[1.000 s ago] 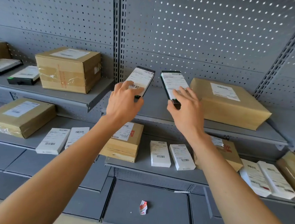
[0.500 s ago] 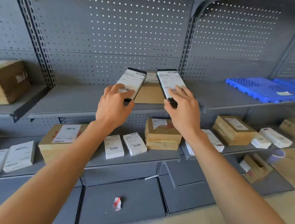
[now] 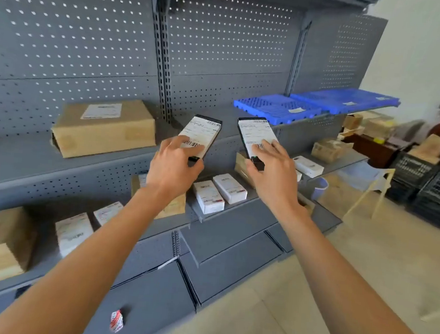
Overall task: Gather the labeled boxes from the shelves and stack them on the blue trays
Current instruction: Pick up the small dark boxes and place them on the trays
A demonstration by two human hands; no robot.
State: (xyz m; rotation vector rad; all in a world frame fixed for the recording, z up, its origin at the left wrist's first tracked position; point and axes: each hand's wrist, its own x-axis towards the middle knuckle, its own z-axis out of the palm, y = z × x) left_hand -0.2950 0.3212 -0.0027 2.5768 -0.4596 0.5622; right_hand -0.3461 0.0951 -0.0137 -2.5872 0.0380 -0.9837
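My left hand (image 3: 173, 164) grips a flat black box with a white label (image 3: 201, 133), held in the air in front of the grey shelves. My right hand (image 3: 274, 171) grips a second flat black labelled box (image 3: 255, 135) beside it, a small gap between the two. Two blue trays lie on the upper right shelf: the nearer blue tray (image 3: 273, 109) and the farther blue tray (image 3: 345, 97), each with a small slip on top. They lie to the right of and a little above the held boxes. More labelled boxes remain on the shelves.
A large brown carton (image 3: 106, 129) sits on the middle shelf at left. White boxes (image 3: 219, 192) and brown cartons lie on the lower shelf. A crumpled red-white scrap (image 3: 117, 320) lies on the bottom shelf. Black crates (image 3: 427, 193), a pale chair (image 3: 367, 183) and cartons stand at right.
The view has swung to the right along the shelves, bringing the blue trays closer and the room's right side into sight. Both hands still hold their boxes in the same pose.
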